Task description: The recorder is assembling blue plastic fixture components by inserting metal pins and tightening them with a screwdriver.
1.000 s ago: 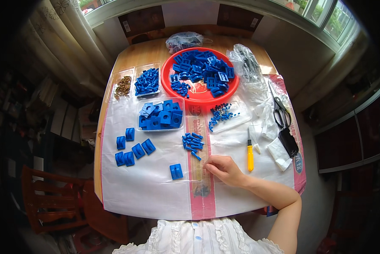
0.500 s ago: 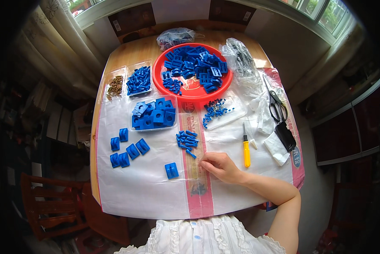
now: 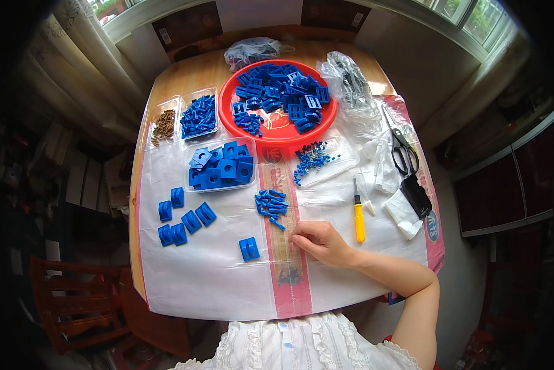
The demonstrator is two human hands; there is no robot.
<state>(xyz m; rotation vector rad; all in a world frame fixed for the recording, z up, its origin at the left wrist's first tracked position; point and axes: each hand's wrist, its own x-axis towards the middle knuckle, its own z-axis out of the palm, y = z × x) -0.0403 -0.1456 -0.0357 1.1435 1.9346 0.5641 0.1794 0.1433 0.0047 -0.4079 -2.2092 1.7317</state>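
Observation:
My right hand (image 3: 321,242) rests on the covered table, its fingers loosely curled in and nothing showing between them. Just left of it lies a small pile of slim blue plastic pieces (image 3: 270,203). A single blue curved block (image 3: 249,248) sits farther left and nearer to me. On the other side of the hand is a yellow-handled screwdriver (image 3: 359,225), pointing away from me. My left hand is out of sight. Several more blue curved blocks (image 3: 191,222) stand in a loose group at the left.
A red basin (image 3: 227,127) of blue parts stands at the back, near clear trays holding blue square plates (image 3: 227,168), blue pegs (image 3: 198,117) and brass-coloured screws (image 3: 164,126). Tiny parts (image 3: 314,159) lie on a lid. Scissors (image 3: 404,153) and a black case (image 3: 416,196) are right.
The whole view has shifted slightly. My right hand stays in the same place with its fingers curled, and the parts on the table have not moved.

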